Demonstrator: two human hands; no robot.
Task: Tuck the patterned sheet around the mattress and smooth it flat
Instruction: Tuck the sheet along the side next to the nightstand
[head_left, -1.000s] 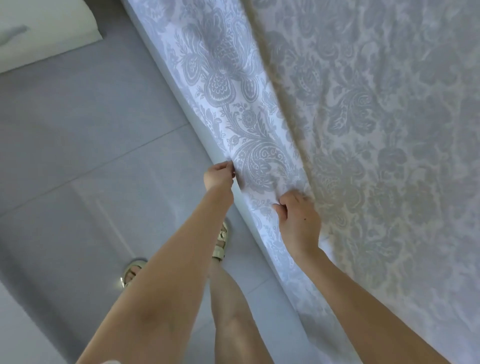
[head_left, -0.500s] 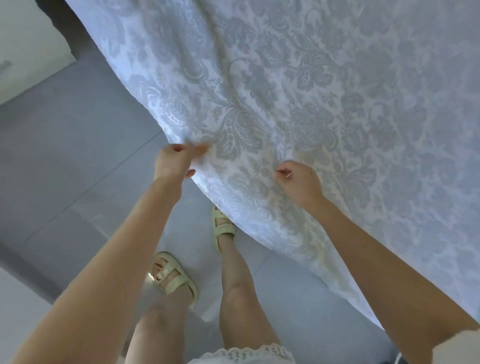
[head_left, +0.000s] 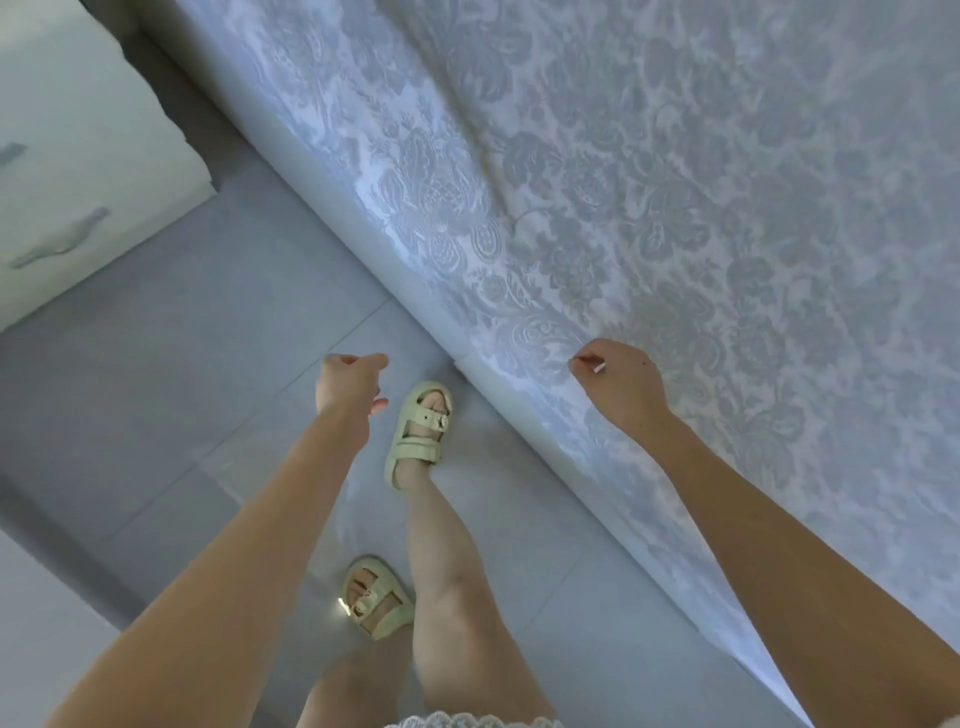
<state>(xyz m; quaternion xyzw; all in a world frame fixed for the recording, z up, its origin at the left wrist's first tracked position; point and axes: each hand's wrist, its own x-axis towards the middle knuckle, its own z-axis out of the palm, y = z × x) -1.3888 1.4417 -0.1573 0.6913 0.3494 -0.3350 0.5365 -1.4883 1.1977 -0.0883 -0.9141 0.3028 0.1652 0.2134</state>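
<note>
Bed side seen from above: patterned sheet (head_left: 675, 208), grey-on-white damask print, filling upper right and centre of frame. Lies over the mattress top and hangs down the side facing the floor. Mattress itself hidden under the fabric. Long soft ridge (head_left: 485, 150) in the cloth from top centre down toward the middle, rest fairly flat. Along lower edge of the drape a plain pale band (head_left: 358, 244), diagonal from upper left to lower right; sheet hem or bed side, cannot tell.

Right of centre, right hand (head_left: 621, 387) on the sheet at the bend where top meets side. Fingers curled under, thumb tip pressed to forefinger, pinching a bit of the fabric. Small crease in the cloth at the fingertips.

Left of centre, left hand (head_left: 349, 387) over the floor (head_left: 208, 364), apart from the sheet, touching nothing. Fingers loose and mostly straight, pointing toward the bed, thumb apart below. Holds nothing.

Grey tiled floor across left and lower middle. Two pale green sandals on bare feet: one (head_left: 420, 434) just beside the pale band between the two hands, the other (head_left: 376, 597) lower, near bottom centre. Both forearms bare, reaching in from the bottom corners.

Upper left: white cabinet (head_left: 88, 156) with two grey handles (head_left: 62, 241), blurred. Bottom edge: strip of white lace hem (head_left: 467, 721)
</note>
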